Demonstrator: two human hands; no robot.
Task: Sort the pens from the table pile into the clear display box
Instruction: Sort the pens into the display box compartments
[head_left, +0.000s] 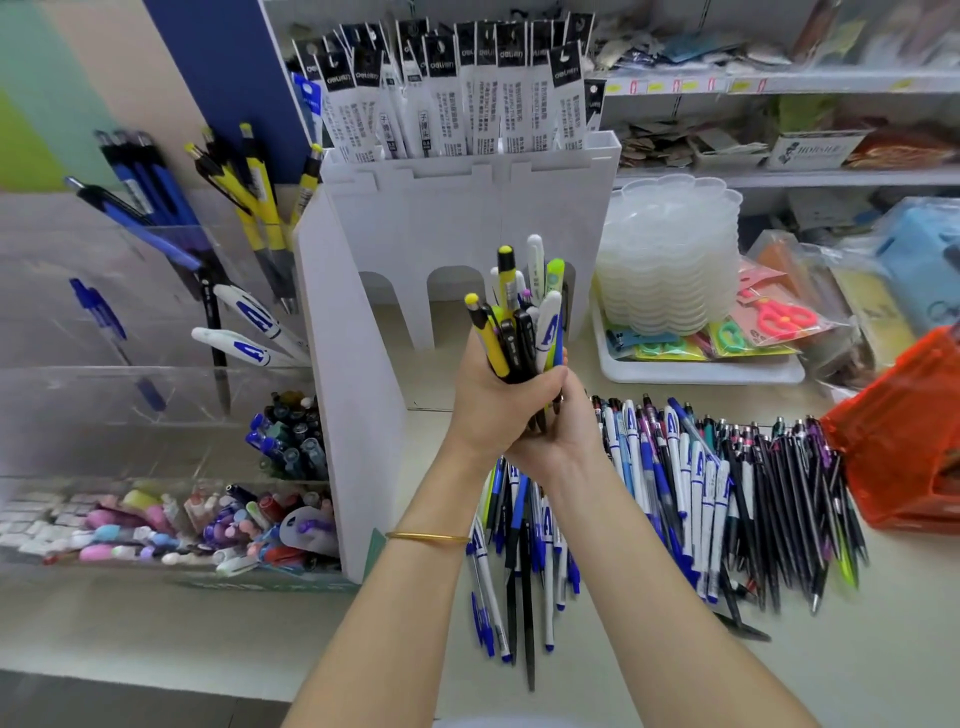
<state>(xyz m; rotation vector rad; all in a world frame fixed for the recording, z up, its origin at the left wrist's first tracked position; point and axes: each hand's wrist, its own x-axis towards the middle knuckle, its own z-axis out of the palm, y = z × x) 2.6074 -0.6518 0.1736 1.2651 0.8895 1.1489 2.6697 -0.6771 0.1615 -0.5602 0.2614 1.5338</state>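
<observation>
My left hand (493, 410) and right hand (569, 436) both wrap the bundle of pens (524, 322), held upright, I judge to square the ends before sorting. Below them the pile (727, 493) lies spread on the counter (893, 613). The clear display box (156, 322) stands left, some pens already in its compartments.

Stationery shop, price-tagged shelves (779, 84)

Single head-worn view, wide-angle, facing forward and down along both forearms. Left hand (488, 410) and right hand (563, 434), clasped round pens (524, 322), sit near at mid-frame. Table (883, 623) fills the lower part, shelves (779, 85) the upper edge.
</observation>
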